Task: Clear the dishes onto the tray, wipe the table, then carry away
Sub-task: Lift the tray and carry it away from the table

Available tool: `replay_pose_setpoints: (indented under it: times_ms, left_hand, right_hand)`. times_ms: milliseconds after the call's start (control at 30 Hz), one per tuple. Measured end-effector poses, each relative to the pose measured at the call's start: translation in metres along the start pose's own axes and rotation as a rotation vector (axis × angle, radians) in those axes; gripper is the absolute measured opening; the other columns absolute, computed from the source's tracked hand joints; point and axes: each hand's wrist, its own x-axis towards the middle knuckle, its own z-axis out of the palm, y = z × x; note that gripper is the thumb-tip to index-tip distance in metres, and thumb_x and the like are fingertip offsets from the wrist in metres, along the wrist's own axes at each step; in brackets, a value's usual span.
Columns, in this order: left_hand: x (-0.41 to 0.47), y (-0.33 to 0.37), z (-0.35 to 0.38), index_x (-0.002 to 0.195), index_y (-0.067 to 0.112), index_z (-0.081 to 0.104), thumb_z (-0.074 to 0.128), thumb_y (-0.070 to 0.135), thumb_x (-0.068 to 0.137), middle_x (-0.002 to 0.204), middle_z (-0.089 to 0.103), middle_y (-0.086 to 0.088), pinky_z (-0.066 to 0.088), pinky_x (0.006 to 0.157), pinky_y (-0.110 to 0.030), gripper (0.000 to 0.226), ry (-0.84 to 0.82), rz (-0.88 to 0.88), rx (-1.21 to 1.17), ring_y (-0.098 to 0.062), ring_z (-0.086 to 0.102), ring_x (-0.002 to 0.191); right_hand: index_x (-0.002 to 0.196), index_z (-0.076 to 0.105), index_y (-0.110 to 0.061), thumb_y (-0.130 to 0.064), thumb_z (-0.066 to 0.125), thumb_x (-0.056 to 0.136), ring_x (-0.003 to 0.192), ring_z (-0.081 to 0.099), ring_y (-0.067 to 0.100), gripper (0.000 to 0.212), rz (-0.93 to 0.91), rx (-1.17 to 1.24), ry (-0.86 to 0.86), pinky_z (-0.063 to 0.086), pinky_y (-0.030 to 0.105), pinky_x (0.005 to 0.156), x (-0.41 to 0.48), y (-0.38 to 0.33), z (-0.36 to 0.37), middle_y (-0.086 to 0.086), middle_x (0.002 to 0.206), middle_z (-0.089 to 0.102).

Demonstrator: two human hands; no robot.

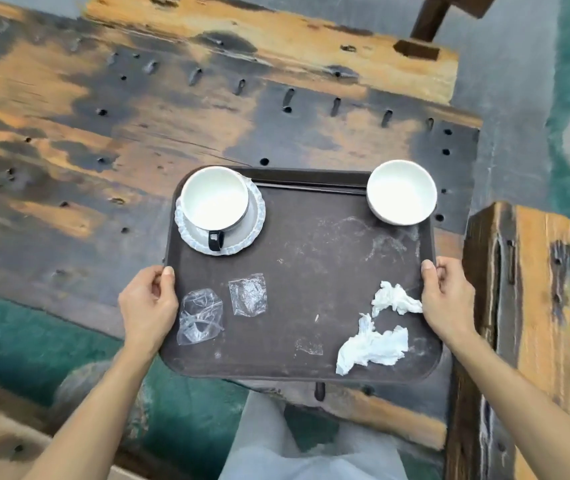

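Note:
A dark brown tray (311,244) is held over the near edge of a weathered wooden table (103,133). My left hand (148,306) grips its left rim and my right hand (448,299) grips its right rim, thumbs on top. On the tray's far left stands a white cup (214,199) with a black handle on a scalloped saucer (252,223). A white bowl (401,192) sits in the far right corner. Two crumpled white tissues (373,344) lie near my right hand, and two clear plastic wrappers (200,317) lie near my left.
A wooden bench or beam (526,306) runs along the right, close to my right forearm. Another wooden piece (380,417) lies below the tray. Teal floor (34,341) shows at the left and far right. My legs in pale trousers (276,445) are beneath the tray.

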Motion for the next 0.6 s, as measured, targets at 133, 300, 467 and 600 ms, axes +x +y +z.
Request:
replay_pose_setpoints:
  times_ms: [133,300,467,600]
  left_hand:
    - [0.034,-0.023,0.042,0.082,0.016,0.063,0.05,0.032,0.095,0.064,0.057,0.001,0.042,0.062,-0.032,0.024,-0.093,0.061,0.011,-0.02,0.053,0.06]
    - [0.059,-0.05,0.1,0.088,0.015,0.066,0.049,0.032,0.095,0.069,0.056,0.007,0.036,0.065,-0.027,0.026,-0.163,0.113,0.004,-0.014,0.052,0.065]
    - [0.073,-0.067,0.144,0.091,0.011,0.068,0.049,0.032,0.095,0.071,0.059,0.004,0.038,0.064,-0.028,0.029,-0.216,0.126,-0.008,-0.016,0.054,0.066]
    - [0.078,-0.075,0.159,0.09,0.011,0.067,0.048,0.033,0.095,0.07,0.059,0.003,0.038,0.065,-0.029,0.03,-0.249,0.132,0.019,-0.018,0.055,0.066]
  right_hand:
    - [0.092,0.049,-0.025,-0.038,0.048,0.099,0.065,0.054,0.016,0.015,0.099,-0.021,0.05,0.034,0.033,0.064,-0.003,0.024,0.034,-0.011,0.071,0.058]
    - [0.094,0.047,-0.031,-0.045,0.046,0.097,0.067,0.053,-0.003,0.015,0.187,-0.04,0.116,0.034,0.032,0.065,-0.005,0.058,0.074,-0.014,0.074,0.058]
    - [0.096,0.048,-0.028,-0.047,0.044,0.097,0.07,0.054,-0.004,0.02,0.245,-0.07,0.136,0.034,0.031,0.064,-0.006,0.082,0.102,-0.014,0.075,0.059]
    - [0.095,0.047,-0.028,-0.044,0.045,0.098,0.069,0.054,-0.002,0.016,0.262,-0.092,0.127,0.035,0.032,0.064,-0.003,0.092,0.112,-0.013,0.074,0.059]
